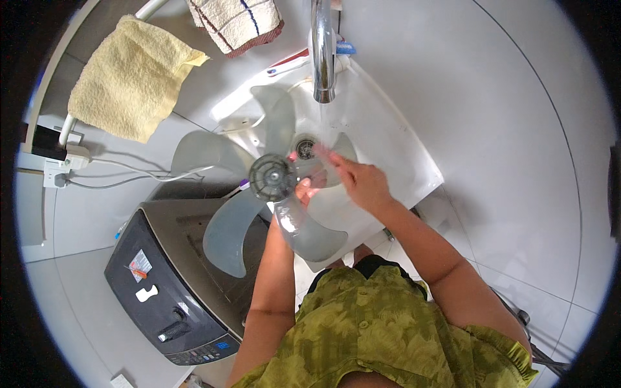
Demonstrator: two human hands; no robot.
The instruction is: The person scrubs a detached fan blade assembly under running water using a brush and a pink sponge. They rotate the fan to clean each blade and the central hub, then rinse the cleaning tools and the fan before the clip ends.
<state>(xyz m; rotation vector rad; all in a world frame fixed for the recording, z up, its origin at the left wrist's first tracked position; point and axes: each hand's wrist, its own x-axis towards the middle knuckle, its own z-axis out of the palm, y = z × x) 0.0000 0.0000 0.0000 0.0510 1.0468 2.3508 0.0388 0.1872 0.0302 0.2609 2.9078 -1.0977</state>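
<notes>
A translucent grey fan blade assembly (224, 223) with several blades and a round ribbed hub is held over the white sink (394, 139). My left hand (305, 191) reaches up from beneath and grips it beside the hub, its fingers partly seen through a blade. To the right, my right hand (363, 183) is closed around a pink brush-like thing (326, 155), blurred by motion, against a blade. Above them is the chrome faucet (323, 58), and a thin stream seems to fall below its spout. The drain (306, 149) shows between the blades.
A dark top-loading washing machine (171, 278) stands at the left. On a rail hang a yellow towel (132, 77) and a checked towel (236, 24). A toothbrush (289, 64) lies on the sink's back ledge. Plugs and cables (76, 156) are on the left wall.
</notes>
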